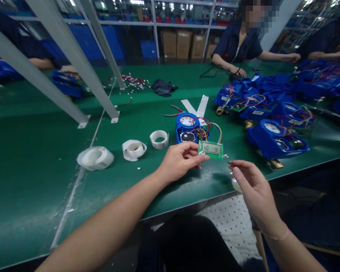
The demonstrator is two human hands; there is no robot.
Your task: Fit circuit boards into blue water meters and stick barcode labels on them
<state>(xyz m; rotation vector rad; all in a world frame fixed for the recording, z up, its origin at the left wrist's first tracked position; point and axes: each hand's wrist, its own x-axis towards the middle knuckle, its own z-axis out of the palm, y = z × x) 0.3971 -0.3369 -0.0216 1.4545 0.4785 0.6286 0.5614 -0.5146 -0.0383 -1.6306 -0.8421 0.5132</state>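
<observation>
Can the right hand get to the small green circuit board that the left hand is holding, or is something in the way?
Probably yes. The right hand hovers open just beside the circuit board, which the left hand holds by its left edge, leaving the right edge free.

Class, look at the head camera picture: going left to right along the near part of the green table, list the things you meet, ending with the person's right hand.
Large tape roll → crumpled tape roll → small tape roll → left hand → green circuit board with a display, pinched in the left fingers → right hand, open.

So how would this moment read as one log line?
left hand: pinches green display board | wires to blue meter | right hand: open beside board | green table
</observation>
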